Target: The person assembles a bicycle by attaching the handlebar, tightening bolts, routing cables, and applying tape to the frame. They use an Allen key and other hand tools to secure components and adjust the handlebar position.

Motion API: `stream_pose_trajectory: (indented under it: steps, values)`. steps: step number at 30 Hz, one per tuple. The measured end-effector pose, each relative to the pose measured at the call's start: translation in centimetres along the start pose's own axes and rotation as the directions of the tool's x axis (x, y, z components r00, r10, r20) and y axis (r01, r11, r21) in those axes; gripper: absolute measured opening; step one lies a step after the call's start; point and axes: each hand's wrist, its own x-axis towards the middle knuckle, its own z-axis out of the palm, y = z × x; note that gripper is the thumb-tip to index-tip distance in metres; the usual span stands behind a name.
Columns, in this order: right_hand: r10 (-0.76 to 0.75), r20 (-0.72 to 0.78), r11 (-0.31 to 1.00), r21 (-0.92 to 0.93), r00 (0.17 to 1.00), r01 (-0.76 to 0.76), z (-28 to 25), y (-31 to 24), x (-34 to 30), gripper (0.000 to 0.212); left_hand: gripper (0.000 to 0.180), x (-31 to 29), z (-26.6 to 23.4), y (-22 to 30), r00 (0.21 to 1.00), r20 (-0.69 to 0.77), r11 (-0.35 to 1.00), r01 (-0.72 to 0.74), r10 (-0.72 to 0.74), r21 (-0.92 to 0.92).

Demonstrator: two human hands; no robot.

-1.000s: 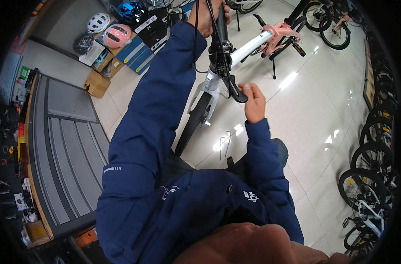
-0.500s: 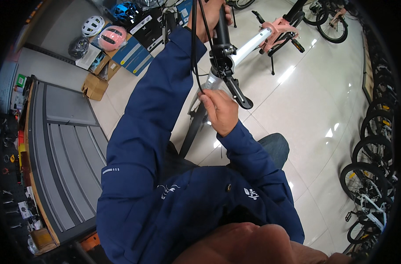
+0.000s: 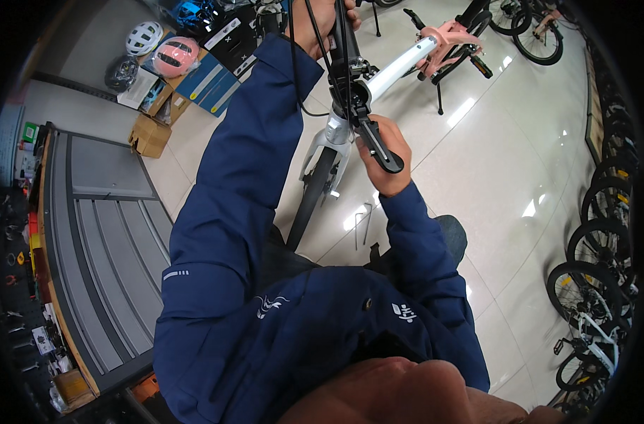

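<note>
In front of me stands a folding bike with a white frame (image 3: 405, 65), a silver fork (image 3: 339, 134) and a black front tyre (image 3: 312, 201). My left hand (image 3: 316, 30) is closed round the upright black handlebar stem (image 3: 346, 46), partly behind the cables (image 3: 293, 60). At the stem's base is a black hinge with a latch lever (image 3: 380, 147) hanging outward. My right hand (image 3: 396, 164) is behind and beside this lever, its fingers mostly hidden by the lever and hinge. Two L-shaped hex keys (image 3: 363, 225) lie on the floor near the front wheel.
A pink rear frame part (image 3: 449, 46) and a pedal (image 3: 481, 67) extend to the far right. Boxes (image 3: 207, 83) with helmets (image 3: 175, 56) stand at the far left, beyond a grey cabinet (image 3: 113, 261). Several bikes (image 3: 583, 290) line the right side.
My right hand has let go of the cable and moved right, behind the latch lever. The stem and left hand have shifted slightly left. The hex keys on the floor have come into view.
</note>
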Motion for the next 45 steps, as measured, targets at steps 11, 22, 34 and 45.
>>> stream_pose_trajectory:
  steps: [11,22,34,45]
  values:
    - [-0.128,0.007,0.983,-0.132,0.992,0.128,1.5,0.1,-0.3,0.037,0.048,-0.9,0.1,-0.4,0.985,0.138,0.978,-0.077,0.105,-0.196]
    - [0.0,-0.016,0.988,-0.152,1.0,-0.002,-0.3,-1.7,-1.6,0.032,0.041,0.0,-1.1,-1.2,0.973,0.227,0.943,0.044,0.034,-0.33]
    - [-0.004,0.456,0.943,-0.294,0.89,0.155,-3.9,-4.5,11.3,0.021,0.046,1.7,-2.6,-3.2,0.998,0.044,0.898,0.056,-0.041,-0.436]
    - [0.148,0.568,0.912,-0.396,0.81,0.111,-3.5,-5.2,13.7,0.013,0.05,2.2,-2.9,-3.7,0.991,0.09,0.886,0.128,-0.098,-0.446]
